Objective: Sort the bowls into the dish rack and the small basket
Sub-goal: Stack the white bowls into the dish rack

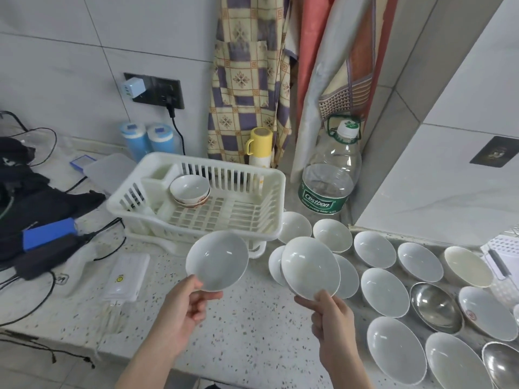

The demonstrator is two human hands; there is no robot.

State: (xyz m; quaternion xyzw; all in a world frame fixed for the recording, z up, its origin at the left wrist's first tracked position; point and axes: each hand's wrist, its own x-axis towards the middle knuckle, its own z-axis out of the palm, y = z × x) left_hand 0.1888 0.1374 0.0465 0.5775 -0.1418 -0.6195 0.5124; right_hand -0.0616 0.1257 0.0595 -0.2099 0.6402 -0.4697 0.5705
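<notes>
Nearest the desk's front edge, the left hand (188,300) is pinching the near rim of a white bowl (217,261), thumb on top and fingers curled beneath, and is holding it tilted above the speckled desk (252,332), just in front of the dish rack. The right hand (328,311) is gripping the near rim of a second white bowl (310,268) in the same way, holding it lifted and tilted over two more white bowls (348,276) that are lying on the desk beneath it.

Toward the desk's right edge, many bowls are sitting in rows: white bowls (384,292) open side up, two shiny metal bowls (435,307) among them, a cream-coloured bowl (467,265) further back, and a bowl with a red mark (487,311) near the right edge. A perforated white basket (502,248) is standing at the far right edge, only partly in view.

At the desk's middle, the white plastic dish rack (196,203) is holding a small stack of bowls (190,190) in its back left part, beside its cutlery compartment. Along the left edge, a white power bank (126,276), a blue case (49,233) and black cables are lying.

Along the back edge, a large clear water bottle (330,175) is standing to the right of the rack, a yellow flask (259,147) behind it, and two blue containers (146,140) under the wall socket (157,91).
</notes>
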